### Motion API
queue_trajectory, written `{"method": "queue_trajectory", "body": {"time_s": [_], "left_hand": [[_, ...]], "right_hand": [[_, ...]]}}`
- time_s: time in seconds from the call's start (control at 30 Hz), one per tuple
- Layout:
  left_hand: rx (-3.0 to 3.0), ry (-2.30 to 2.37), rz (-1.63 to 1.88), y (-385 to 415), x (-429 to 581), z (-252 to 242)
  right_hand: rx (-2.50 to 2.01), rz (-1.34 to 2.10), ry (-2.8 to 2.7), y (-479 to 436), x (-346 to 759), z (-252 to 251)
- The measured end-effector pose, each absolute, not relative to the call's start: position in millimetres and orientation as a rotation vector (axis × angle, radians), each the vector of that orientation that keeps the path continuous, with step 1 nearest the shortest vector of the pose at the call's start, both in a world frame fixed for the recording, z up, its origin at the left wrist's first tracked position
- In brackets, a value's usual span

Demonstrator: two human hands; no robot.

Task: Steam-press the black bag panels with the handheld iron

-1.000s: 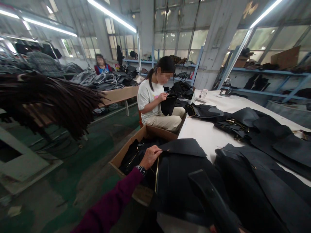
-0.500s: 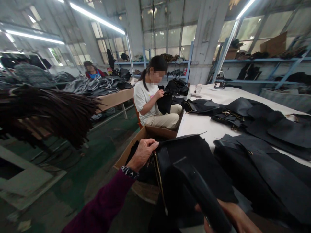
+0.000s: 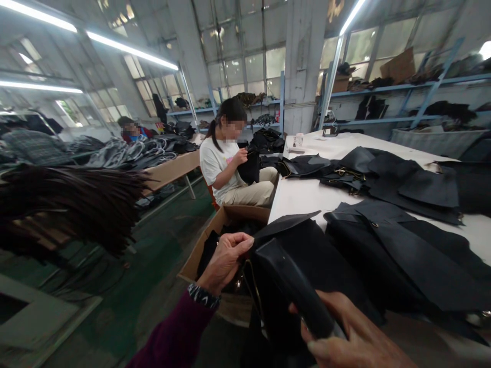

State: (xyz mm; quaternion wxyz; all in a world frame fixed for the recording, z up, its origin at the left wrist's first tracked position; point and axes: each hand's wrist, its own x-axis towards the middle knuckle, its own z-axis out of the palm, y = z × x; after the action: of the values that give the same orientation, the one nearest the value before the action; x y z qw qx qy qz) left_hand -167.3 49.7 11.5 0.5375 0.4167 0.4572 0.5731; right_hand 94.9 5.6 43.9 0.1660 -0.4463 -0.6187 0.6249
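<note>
Fingers (image 3: 238,244) of left hand (image 3: 224,260) pinching black bag's (image 3: 307,255) edge | right hand (image 3: 353,335) gripping its strap (image 3: 293,289) | white bench (image 3: 307,197) strewn with black leather pieces (image 3: 402,179) | cardboard box (image 3: 215,230) on green floor (image 3: 153,266)

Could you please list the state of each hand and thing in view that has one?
Left hand: shut on the bag's edge.
Right hand: shut on the strap.
Strap: stiff, raised off the table.
Bag: partly lifted, flap up.
Box: open, dark pieces inside.
Black pieces: lying flat on the table.
Co-worker: seated, holding a dark piece.
</note>
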Motion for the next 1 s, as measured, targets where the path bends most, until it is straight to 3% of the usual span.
{"method": "queue_trajectory", "body": {"time_s": [0.27,0.5,0.8,1.0], "left_hand": [[0.808,0.997,1.400,52.6,-146.0,8.2],[0.730,1.007,1.441,53.6,-145.9,-2.5],[0.765,0.964,1.385,27.7,-124.3,4.1],[0.685,1.079,1.432,12.0,-131.0,-25.4]], "right_hand": [[-0.954,1.992,-1.444,2.3,101.7,35.7],[-1.330,1.615,-1.519,-10.2,142.1,35.0],[-1.194,1.806,-1.583,-28.6,115.9,46.1],[-1.199,1.620,-1.514,-33.1,134.4,46.4]]}}
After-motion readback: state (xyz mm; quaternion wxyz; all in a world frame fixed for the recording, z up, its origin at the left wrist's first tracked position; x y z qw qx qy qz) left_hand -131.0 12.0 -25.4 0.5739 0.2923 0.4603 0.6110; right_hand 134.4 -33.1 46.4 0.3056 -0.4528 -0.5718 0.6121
